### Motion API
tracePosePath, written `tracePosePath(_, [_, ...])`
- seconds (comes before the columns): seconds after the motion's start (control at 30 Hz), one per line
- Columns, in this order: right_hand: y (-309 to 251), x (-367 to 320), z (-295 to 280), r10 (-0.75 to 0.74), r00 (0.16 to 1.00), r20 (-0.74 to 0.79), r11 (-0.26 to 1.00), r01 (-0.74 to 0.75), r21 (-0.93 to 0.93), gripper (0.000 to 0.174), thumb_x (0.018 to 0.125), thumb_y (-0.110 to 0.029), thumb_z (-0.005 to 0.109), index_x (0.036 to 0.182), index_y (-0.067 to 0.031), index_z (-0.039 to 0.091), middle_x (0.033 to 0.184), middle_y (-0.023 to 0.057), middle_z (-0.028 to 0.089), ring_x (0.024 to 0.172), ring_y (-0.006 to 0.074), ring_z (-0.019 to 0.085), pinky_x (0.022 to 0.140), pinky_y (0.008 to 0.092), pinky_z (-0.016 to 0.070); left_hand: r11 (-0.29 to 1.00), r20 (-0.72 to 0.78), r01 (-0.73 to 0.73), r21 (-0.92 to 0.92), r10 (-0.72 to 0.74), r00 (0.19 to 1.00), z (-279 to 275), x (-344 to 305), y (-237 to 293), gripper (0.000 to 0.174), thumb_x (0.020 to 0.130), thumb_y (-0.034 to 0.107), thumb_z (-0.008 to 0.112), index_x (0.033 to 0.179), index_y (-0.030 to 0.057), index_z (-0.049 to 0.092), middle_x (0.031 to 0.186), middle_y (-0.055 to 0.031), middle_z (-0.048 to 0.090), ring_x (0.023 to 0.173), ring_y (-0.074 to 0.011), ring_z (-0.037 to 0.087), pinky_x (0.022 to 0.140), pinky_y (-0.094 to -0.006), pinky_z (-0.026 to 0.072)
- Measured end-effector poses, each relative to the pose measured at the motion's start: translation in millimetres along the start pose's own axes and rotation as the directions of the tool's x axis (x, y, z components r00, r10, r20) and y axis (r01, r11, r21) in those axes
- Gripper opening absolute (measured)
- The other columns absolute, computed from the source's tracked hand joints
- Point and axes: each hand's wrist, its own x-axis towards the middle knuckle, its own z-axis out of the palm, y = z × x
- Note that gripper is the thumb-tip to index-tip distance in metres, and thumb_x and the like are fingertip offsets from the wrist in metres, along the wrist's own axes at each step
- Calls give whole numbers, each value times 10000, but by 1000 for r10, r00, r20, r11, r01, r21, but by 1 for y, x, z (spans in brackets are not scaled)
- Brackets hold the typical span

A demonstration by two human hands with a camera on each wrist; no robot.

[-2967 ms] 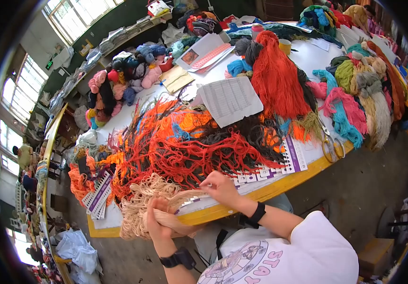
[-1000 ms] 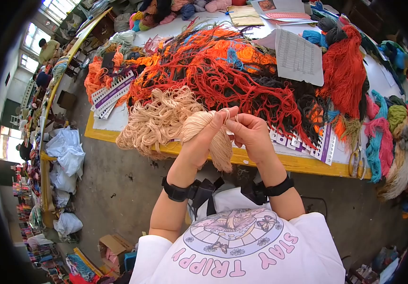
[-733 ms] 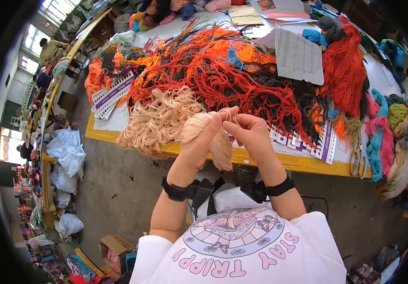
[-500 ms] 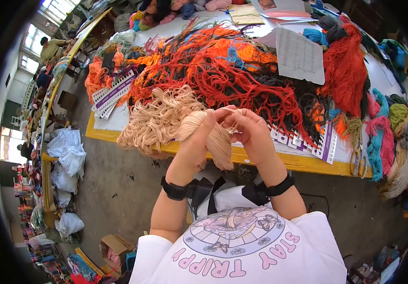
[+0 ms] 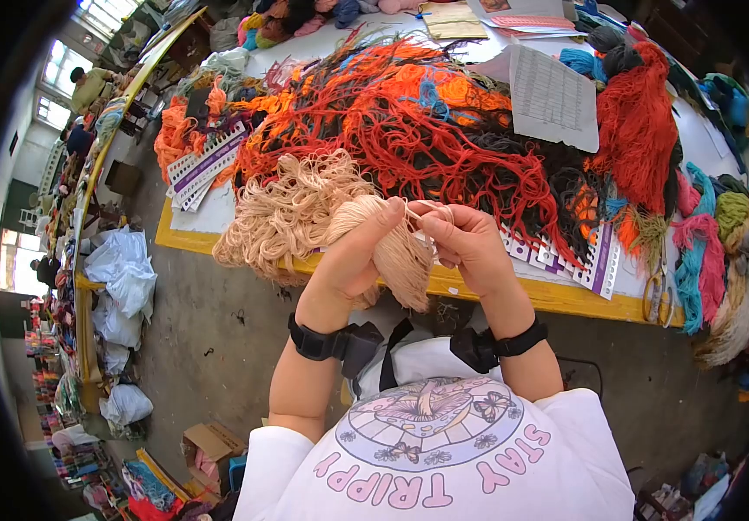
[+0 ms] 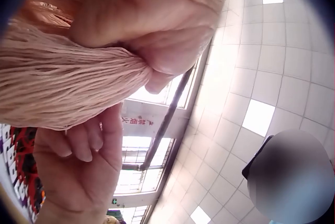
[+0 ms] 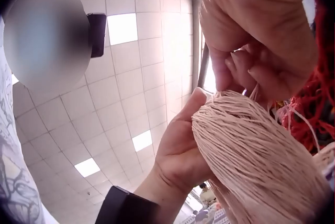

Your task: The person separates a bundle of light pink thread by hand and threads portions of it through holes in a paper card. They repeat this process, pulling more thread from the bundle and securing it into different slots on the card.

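Punched purple-and-white cards [image 5: 208, 168] lay on the desk [image 5: 557, 302], well left of both hands. Loose looped beige yarn [image 5: 292, 207] was heaped just beyond and left of the left hand. Left hand [image 5: 350, 259] was closed round a beige skein [image 5: 407, 267], thumb on the near side; skein sat between the hands, lower end hanging at the desk edge. Right hand [image 5: 472, 249] had fingers curled in, pinching thin strands at the skein's gathered top. Beyond both hands: red-and-black yarn tangle [image 5: 427, 161]. Right of the right hand sat a printed sheet [image 5: 555, 100], red hank [image 5: 639, 126] and scissors [image 5: 654, 295].
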Motion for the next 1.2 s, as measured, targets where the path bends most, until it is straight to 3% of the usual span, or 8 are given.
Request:
tracePosePath(0.37, [9, 0, -4, -48, 998, 48, 998, 46, 45, 220, 840, -193, 604, 970, -19, 631, 736, -35, 592, 488, -3, 326, 434, 165, 254, 998, -96, -11, 58, 17, 995, -8, 8, -10, 251, 860, 233, 569, 990, 21, 607, 944, -54, 619, 862, -129, 585, 732, -277, 481])
tracePosePath(0.47, [6, 0, -3, -41, 999, 23, 994, 38, 104, 223, 845, -189, 596, 984, -18, 627, 721, -43, 579, 482, 0, 312, 432, 167, 245, 996, -7, -12, -86, 12, 1000, -8, 10, -12, 236, 865, 236, 565, 968, 29, 612, 930, -52, 622, 843, -125, 587, 722, -274, 485])
tracePosePath(0.8, [7, 1, -3, -8, 1000, 11, 983, 6, 184, 218, 846, -184, 595, 968, -7, 633, 664, -48, 552, 481, -1, 323, 438, 161, 256, 989, -109, -131, 71, 138, 984, 2, 8, -14, 204, 880, 210, 543, 968, 34, 598, 900, -58, 613, 795, -131, 591, 689, -277, 498])
tracePosePath(0.9, [6, -1, 3, -108, 984, -139, 971, 75, -227, 189, 830, -176, 617, 886, 1, 651, 640, -56, 538, 519, -6, 378, 468, 160, 291, 965, -174, -177, 196, 212, 962, 2, 8, -18, 183, 876, 194, 551, 953, 38, 609, 898, -49, 619, 796, -119, 587, 681, -267, 491])
tracePosePath(1.0, [7, 0, 3, -243, 960, -138, 897, 169, -408, 179, 812, -169, 637, 812, 9, 653, 620, -69, 533, 546, 4, 412, 513, 171, 348, 912, -204, -206, 354, 290, 935, -1, 9, -22, 171, 873, 183, 554, 944, 40, 615, 906, -47, 622, 794, -112, 584, 687, -272, 486])
tracePosePath(1.07, [9, 1, 1, -239, 955, -175, 920, 165, -357, 166, 806, -154, 640, 791, 11, 650, 688, -32, 562, 590, 28, 451, 544, 186, 380, 827, -207, -220, 517, 371, 905, -4, 9, -23, 179, 872, 190, 553, 941, 38, 617, 919, -51, 623, 789, -109, 579, 701, -278, 484])
tracePosePath(1.1, [11, 1, 0, -235, 953, -193, 930, 163, -331, 160, 804, -147, 642, 780, 11, 649, 722, -13, 576, 611, 40, 470, 560, 193, 396, 859, -205, -211, 467, 337, 919, -3, 9, -21, 189, 873, 194, 548, 957, 37, 610, 897, -48, 621, 785, -110, 577, 705, -279, 482])
tracePosePath(1.2, [20, 9, -5, -631, 762, -144, 671, 444, -593, 148, 818, -138, 605, 833, 4, 643, 871, 69, 599, 743, 85, 541, 607, 213, 444, 947, -163, -232, 221, 270, 949, 0, 5, -13, 230, 878, 205, 525, 1018, 30, 577, 817, -32, 600, 751, -108, 565, 708, -273, 473])
